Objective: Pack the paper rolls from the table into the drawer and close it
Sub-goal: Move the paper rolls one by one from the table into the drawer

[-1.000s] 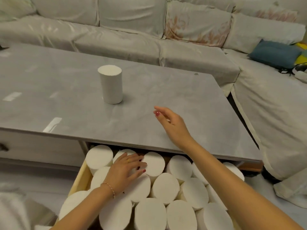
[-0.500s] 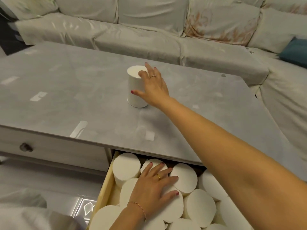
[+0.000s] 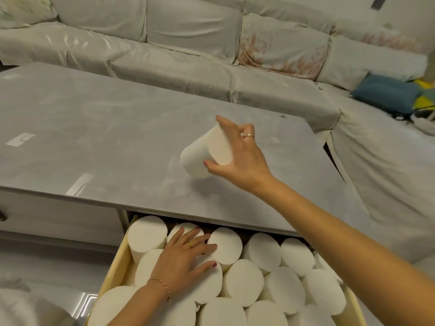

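Our right hand point(image 3: 237, 158) pinches the last tilted paper roll point(image 3: 203, 154) above the table point(image 3: 94, 128), left hand point(image 3: 182, 257) flat on packed rolls point(image 3: 242, 281) in the drawer point(image 3: 113, 276); we judge it may not fit.

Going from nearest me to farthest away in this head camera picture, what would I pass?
Open drawer full of paper rolls, with the left hand resting on them → held paper roll in the right hand above the table → sofa.
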